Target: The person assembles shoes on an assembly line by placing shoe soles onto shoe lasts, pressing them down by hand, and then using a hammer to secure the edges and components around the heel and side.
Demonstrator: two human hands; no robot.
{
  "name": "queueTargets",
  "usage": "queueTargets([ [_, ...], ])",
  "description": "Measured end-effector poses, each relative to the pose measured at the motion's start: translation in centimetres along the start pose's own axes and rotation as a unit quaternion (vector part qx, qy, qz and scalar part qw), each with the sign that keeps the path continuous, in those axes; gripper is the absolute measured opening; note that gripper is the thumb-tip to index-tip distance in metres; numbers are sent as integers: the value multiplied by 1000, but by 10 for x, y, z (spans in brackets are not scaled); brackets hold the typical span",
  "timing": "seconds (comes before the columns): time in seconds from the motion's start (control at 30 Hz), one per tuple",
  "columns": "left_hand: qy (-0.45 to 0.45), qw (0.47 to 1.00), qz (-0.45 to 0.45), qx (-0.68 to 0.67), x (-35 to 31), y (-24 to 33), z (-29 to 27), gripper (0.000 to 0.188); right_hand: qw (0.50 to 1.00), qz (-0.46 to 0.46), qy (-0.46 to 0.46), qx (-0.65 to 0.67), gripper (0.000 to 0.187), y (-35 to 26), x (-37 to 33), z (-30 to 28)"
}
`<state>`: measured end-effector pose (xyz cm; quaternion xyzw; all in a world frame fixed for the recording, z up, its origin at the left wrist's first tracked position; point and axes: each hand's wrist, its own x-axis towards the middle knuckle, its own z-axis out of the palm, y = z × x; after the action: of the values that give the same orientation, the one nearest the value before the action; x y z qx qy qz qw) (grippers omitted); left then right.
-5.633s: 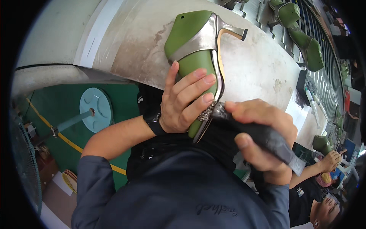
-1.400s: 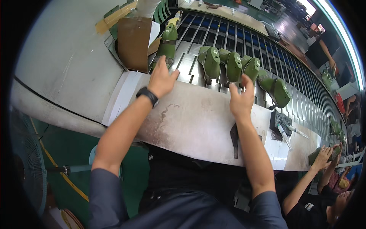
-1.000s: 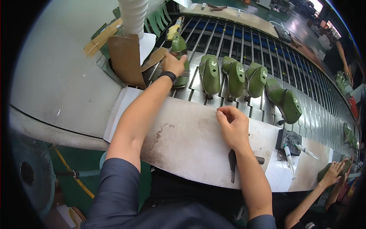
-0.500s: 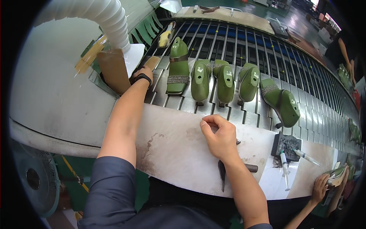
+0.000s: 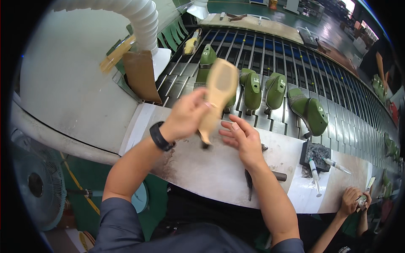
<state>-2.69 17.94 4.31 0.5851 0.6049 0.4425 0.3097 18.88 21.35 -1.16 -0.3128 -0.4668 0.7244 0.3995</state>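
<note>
My left hand [image 5: 181, 116] grips a tan shoe sole [image 5: 223, 82] with a heel, its wide end up and its heel end low over the worktable [image 5: 181, 168]. The sole is blurred by motion. Close beside the heel end is my right hand [image 5: 244, 139], open and holding nothing, its fingers apart. Behind the sole, green shoe lasts with sandal straps stand on the metal conveyor; one last [image 5: 206, 55] is partly hidden by the sole. Further right are another last [image 5: 252, 92], a third [image 5: 276, 92] and a tilted one [image 5: 316, 116].
Dark-handled tools [image 5: 278, 176] lie partly under my right forearm. A black block [image 5: 314, 157] with two syringes [image 5: 314, 177] sits to the right. A white duct hose [image 5: 145, 25] and cardboard sheet [image 5: 143, 76] stand left. At far right another person's hands [image 5: 350, 200] hold a shoe part.
My left hand has come from beside the cardboard to the middle, bringing the sole. My right hand has opened its fingers. The head view has shifted a little.
</note>
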Motion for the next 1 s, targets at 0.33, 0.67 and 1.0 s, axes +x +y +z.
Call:
queueTargets([
  [0.33, 423, 890, -52, 163, 199, -201, -113, 26, 994, 100, -23, 28, 18, 3, 2, 4],
  [0.67, 375, 831, -160, 379, 384, -298, -153, 123, 990, 129, 48, 10, 31, 13, -6, -8],
  [1.0, 395, 823, -222, 344, 348, -303, -95, 96, 994, 82, 56, -50, 32, 17, 3, -20],
])
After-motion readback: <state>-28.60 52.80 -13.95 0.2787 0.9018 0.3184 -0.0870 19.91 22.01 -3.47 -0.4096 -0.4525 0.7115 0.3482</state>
